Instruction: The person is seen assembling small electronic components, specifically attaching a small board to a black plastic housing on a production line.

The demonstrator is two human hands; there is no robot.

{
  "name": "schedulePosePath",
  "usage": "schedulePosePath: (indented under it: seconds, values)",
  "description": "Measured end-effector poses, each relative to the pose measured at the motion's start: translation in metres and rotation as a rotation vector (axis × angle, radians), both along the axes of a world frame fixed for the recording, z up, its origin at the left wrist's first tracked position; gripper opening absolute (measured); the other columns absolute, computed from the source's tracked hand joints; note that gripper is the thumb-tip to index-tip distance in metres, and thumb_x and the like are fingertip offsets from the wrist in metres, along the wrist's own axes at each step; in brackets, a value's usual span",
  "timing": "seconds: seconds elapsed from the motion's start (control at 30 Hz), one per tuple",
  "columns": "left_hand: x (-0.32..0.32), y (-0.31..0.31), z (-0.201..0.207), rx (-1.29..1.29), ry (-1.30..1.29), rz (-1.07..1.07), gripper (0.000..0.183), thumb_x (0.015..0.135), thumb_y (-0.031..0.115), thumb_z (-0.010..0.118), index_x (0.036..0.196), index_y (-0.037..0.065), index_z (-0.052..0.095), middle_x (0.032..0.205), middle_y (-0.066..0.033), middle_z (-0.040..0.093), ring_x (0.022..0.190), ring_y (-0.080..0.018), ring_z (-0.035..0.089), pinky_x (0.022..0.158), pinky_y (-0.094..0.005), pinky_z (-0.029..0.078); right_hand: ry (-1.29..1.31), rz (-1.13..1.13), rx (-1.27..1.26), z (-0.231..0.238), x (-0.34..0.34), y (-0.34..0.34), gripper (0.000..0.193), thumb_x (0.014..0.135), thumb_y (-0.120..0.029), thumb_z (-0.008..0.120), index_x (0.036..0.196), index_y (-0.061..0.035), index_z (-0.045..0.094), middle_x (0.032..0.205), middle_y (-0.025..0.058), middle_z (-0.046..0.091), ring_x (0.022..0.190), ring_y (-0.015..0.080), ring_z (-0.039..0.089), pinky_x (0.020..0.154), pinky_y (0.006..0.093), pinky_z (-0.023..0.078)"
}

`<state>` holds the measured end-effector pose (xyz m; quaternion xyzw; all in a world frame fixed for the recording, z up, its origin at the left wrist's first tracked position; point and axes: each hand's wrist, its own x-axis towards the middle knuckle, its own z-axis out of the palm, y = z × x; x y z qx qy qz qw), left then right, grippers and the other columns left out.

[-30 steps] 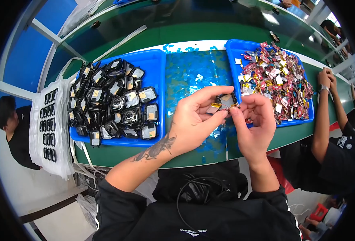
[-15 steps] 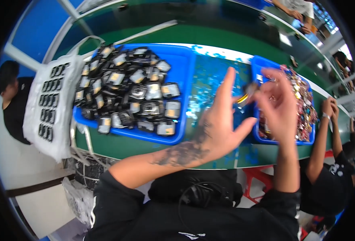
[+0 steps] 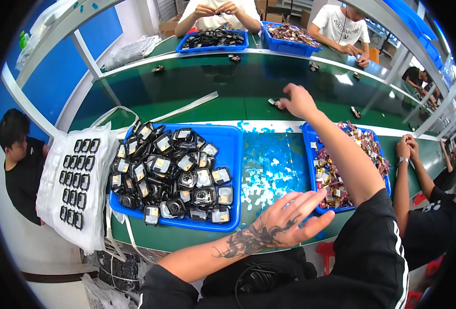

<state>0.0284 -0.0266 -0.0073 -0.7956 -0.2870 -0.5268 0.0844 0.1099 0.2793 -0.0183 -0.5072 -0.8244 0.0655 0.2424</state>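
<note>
My right hand [image 3: 300, 102] reaches forward over the green conveyor belt [image 3: 238, 103], its fingers apart. At its fingertips, on the belt, lies a small dark electronic part [image 3: 276, 104] with a pale patch; I cannot tell whether the thumb touches it. Nearer to me, my left hand [image 3: 290, 222] hovers over the bench edge, fingers stretched and holding nothing. Left of it stands a blue tray [image 3: 237, 175] heaped with black camera-like housings [image 3: 188, 180]. Under my right forearm a second blue tray [image 3: 310, 149] holds a pile of small pink and gold parts [image 3: 336, 175].
Blue and white film scraps [image 3: 269, 175] litter the bench between the trays. White foam sheeting [image 3: 50, 190] on the left carries rows of black housings. More small parts [image 3: 355, 112] sit along the belt. Co-workers sit across the belt, and another's arms [image 3: 404, 175] are at my right.
The view has tilted up toward the belt. My right hand has left the small part it was handling near my left hand and stretched out to the belt. The left hand stays nearer me, open.
</note>
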Motion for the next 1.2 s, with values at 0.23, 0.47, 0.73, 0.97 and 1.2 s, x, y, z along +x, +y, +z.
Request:
schedulePosePath:
  seconds: [0.23, 0.47, 0.73, 0.97, 1.2]
  values:
    - [-0.003, -0.003, -0.006, 0.037, -0.052, -0.123, 0.048, 0.078, 0.008, 0.074, 0.121, 0.014, 0.053, 0.121, -0.0187, 0.057, 0.100, -0.0304, 0.062, 0.081, -0.0420, 0.055, -0.227, 0.863, -0.149, 0.026, -0.082, -0.163, 0.038, 0.077, -0.026, 0.075, 0.103, -0.0012, 0.063, 0.096, 0.0183, 0.065, 0.097, 0.0355, 0.062, 0.085, 0.0462, 0.050]
    - [-0.013, 0.003, -0.012, 0.132, -0.264, 0.137, 0.077, 0.070, 0.009, 0.076, 0.134, 0.005, 0.034, 0.122, -0.0233, 0.050, 0.104, -0.0354, 0.056, 0.086, -0.0450, 0.047, -0.115, 0.686, -0.105, 0.003, -0.087, -0.185, 0.012, 0.069, -0.009, 0.065, 0.078, -0.0012, 0.068, 0.084, 0.0199, 0.068, 0.084, 0.0362, 0.067, 0.075, 0.0474, 0.053]
    - [-0.027, 0.016, 0.013, -0.061, -0.502, 0.520, 0.071, 0.089, 0.015, 0.061, 0.144, -0.002, 0.020, 0.149, -0.0157, 0.028, 0.138, -0.0268, 0.028, 0.109, -0.0429, 0.024, 0.686, 0.452, -0.354, 0.044, -0.030, -0.196, 0.019, 0.080, -0.014, 0.068, 0.090, 0.0008, 0.064, 0.079, 0.0131, 0.067, 0.071, 0.0230, 0.068, 0.066, 0.0337, 0.054]
    - [-0.021, 0.023, 0.002, -1.183, -0.965, -0.303, 0.019, 0.102, 0.018, 0.046, 0.109, 0.001, 0.047, 0.090, -0.0155, 0.065, 0.060, -0.0206, 0.066, 0.056, -0.0280, 0.052, 0.698, 0.425, -0.667, 0.060, 0.083, -0.207, 0.015, 0.088, -0.014, 0.069, 0.091, 0.0010, 0.069, 0.080, 0.0046, 0.066, 0.074, 0.0077, 0.062, 0.066, 0.0258, 0.051]
    - [-0.019, 0.028, 0.011, -1.346, -1.069, -0.277, 0.020, 0.100, 0.018, 0.050, 0.104, 0.000, 0.057, 0.097, -0.0174, 0.068, 0.073, -0.0238, 0.071, 0.064, -0.0293, 0.059, 0.123, -0.203, -0.089, 0.059, 0.257, -0.175, 0.015, 0.082, -0.015, 0.071, 0.084, -0.0011, 0.067, 0.073, 0.0101, 0.064, 0.065, 0.0210, 0.061, 0.062, 0.0339, 0.049]
